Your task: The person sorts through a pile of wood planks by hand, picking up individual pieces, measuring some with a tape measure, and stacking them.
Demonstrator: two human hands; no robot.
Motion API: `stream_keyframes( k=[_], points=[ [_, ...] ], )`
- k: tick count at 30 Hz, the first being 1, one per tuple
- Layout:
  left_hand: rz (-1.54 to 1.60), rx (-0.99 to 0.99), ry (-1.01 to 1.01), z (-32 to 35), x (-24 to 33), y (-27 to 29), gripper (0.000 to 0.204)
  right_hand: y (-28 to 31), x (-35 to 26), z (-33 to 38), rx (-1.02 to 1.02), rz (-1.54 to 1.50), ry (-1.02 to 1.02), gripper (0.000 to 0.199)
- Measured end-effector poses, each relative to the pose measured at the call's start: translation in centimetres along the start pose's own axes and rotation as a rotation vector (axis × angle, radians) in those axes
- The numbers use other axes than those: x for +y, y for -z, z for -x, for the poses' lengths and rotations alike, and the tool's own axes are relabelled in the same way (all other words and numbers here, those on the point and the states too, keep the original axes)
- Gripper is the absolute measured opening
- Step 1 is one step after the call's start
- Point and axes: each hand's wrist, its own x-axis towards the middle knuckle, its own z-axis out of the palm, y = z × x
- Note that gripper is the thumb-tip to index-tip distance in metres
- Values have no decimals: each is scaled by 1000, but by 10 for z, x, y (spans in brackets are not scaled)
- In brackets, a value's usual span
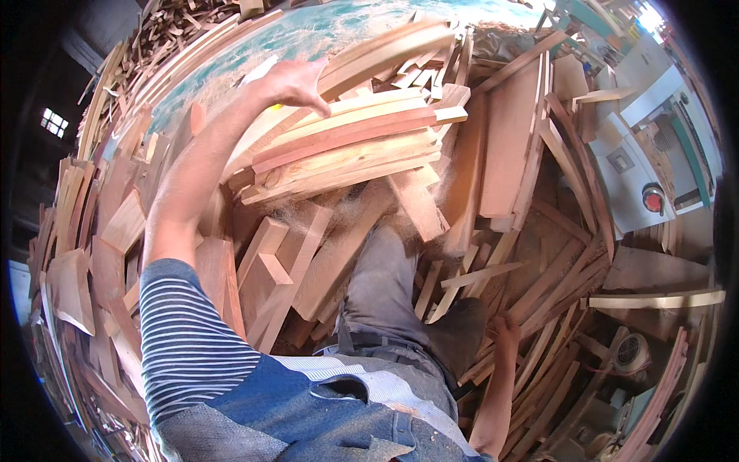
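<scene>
My left hand (296,83) reaches out over a stack of sawn boards (346,146), palm down, with the thumb spread away from the fingers. It is open at the near end of a thick plank (389,58); whether it touches the plank is unclear. Pale and reddish boards lie side by side just below the hand. Low on the right, my right hand (504,329) hangs beside my knee with its fingers curled. Thin wooden strips (539,308) lie close to it, and what the fingers hold, if anything, is hidden.
Offcuts and blocks (112,231) pile up on the left. Wide boards (512,146) lean upright ahead on the right. Beyond them stands a pale machine (643,177) with a red knob. A teal sheet (315,31) strewn with shavings lies at the back. Loose timber surrounds my legs.
</scene>
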Motion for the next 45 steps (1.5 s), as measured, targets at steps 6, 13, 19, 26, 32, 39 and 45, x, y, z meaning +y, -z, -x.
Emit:
stream_keyframes(
  k=[6, 13, 19, 26, 32, 39, 45],
  points=[
    [-198, 42, -115, -20, -3, -48, 83, 13, 0, 43, 28, -17, -80, 46],
    [-110, -44, -121, -48, -55, -77, 86, 33, 54, 63, 83, -371, -203, 47],
    [-10, -76, -246, -77, -74, -87, 98, 28, 66, 77, 181, -281, -291, 52],
    [505, -221, -501, -82, -52, -131, 95, 96, 182, 171, 324, -575, -213, 43],
    [305, -205, -365, -132, -177, -135, 107, 141, 287, 225, 1209, 512, -192, 32],
    [368, -168, -152, -168, -112, -103, 98, 170, 279, 369, 1550, 677, -757, 41],
    [413, -115, -264, -69, 61, -41, 91, 182, 287, 378, 1599, 409, -1016, 61]
  ],
)
